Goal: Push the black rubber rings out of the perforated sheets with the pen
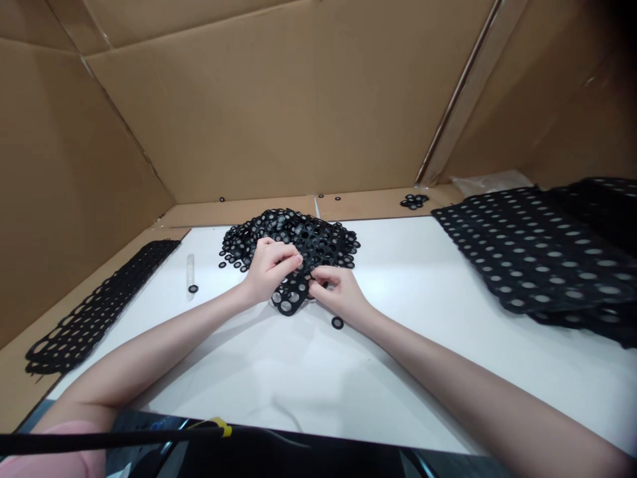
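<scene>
My left hand (273, 267) and my right hand (337, 290) meet over a black perforated rubber sheet (289, 297) near the middle of the table. Fingers of both hands are closed on this sheet, the left at its upper part, the right pinching its right edge. Some of its round holes show white through them. Just behind my hands rises a pile of small black rings (249, 229). One loose black ring (337, 322) lies on the table below my right hand. What sits between my fingertips is partly hidden.
A stack of perforated black sheets (537, 252) lies at the right, and punched sheet strips (99, 305) at the left. A clear tube (190, 271) stands near a black ring (193, 289). A small ring cluster (415, 201) lies by the cardboard wall (279, 113).
</scene>
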The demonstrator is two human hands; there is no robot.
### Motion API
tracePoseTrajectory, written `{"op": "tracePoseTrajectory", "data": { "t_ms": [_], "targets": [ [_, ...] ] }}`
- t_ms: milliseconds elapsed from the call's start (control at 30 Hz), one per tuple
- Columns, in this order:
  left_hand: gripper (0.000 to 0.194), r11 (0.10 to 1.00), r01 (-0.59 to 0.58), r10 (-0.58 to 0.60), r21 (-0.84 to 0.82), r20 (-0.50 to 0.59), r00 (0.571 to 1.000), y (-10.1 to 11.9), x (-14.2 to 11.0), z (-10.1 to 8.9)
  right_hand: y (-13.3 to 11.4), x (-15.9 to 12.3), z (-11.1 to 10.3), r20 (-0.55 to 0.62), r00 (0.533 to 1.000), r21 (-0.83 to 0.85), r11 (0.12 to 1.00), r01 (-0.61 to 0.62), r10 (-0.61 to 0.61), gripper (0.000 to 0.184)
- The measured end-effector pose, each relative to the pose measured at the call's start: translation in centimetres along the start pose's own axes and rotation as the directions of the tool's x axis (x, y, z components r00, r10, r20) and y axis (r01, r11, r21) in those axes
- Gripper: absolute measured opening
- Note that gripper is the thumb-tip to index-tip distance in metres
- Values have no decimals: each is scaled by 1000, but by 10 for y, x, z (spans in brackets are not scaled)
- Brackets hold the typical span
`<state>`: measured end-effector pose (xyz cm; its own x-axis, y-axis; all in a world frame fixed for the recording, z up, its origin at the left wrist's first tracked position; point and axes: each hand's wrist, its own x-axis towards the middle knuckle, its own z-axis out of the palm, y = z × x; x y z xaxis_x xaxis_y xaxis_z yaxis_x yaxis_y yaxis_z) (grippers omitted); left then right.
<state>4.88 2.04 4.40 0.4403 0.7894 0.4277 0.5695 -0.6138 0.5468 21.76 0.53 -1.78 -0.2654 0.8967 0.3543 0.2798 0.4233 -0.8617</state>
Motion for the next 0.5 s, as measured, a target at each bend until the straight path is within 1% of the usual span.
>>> {"op": "tracePoseTrajectory", "data": {
  "t_ms": [233, 333, 433, 500],
  "targets": [
    [33, 998, 14, -12, -55, 31, 999, 3, 2, -2, 0, 0, -1, 5, 1000, 0, 1000, -2, 2, 19],
    [32, 977, 90, -80, -192, 58, 995, 3, 2, 0, -1, 0, -1, -6, 1000, 2, 1000, -7, 7, 21],
    [30, 909, 196, -176, -367, 89, 980, 0, 2, 6, -1, 1, -1, -12, 1000, 10, 1000, -14, 14, 21],
    [27, 860, 244, -223, -448, 99, 970, -2, 2, 10, 0, 1, -1, -9, 1000, 17, 1000, -17, 17, 21]
  ]
}}
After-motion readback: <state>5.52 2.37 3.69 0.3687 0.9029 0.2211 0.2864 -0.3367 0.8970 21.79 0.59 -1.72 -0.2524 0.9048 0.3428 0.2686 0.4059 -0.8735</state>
